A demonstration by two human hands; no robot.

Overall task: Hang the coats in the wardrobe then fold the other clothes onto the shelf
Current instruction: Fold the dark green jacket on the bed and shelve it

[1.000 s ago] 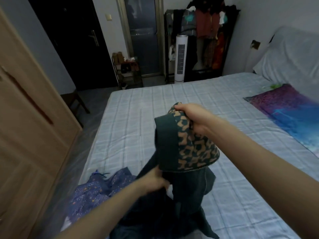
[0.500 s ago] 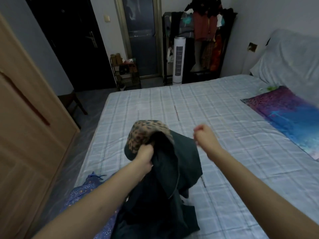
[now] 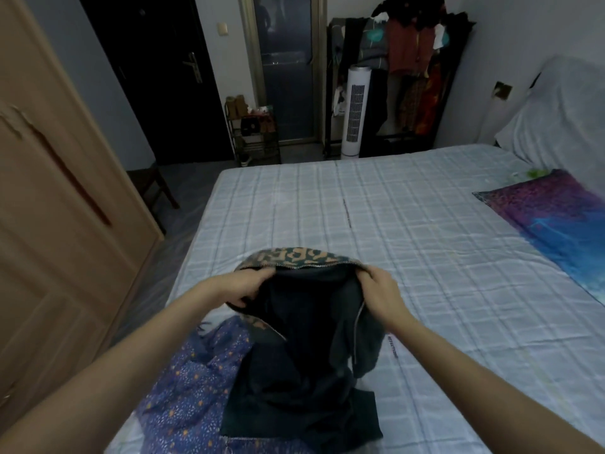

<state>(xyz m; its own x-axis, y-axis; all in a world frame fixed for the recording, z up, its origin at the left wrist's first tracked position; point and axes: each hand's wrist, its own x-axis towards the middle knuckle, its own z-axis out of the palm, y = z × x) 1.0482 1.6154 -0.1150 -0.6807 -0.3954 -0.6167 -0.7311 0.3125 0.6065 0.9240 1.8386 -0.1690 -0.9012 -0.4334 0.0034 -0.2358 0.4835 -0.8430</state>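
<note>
Dark coat (image 3: 307,326) between both fists

Dim, bluish, soft-focus room, edges bowed by wide-angle distortion.

Both bare forearms reached forward from the bottom corners of the view and converged toward the middle, the left from the lower left, the right from the lower right. The left hand (image 3: 246,287) was turned palm-down with its fingers curled under and the thumb on top, pinching dark cloth at its edge. The right hand (image 3: 379,291) mirrored it at about the same height, knuckles up, fingers closed over the opposite edge. The two hands were apart, the cloth stretched between them, wrists roughly level and slightly bent.
</note>
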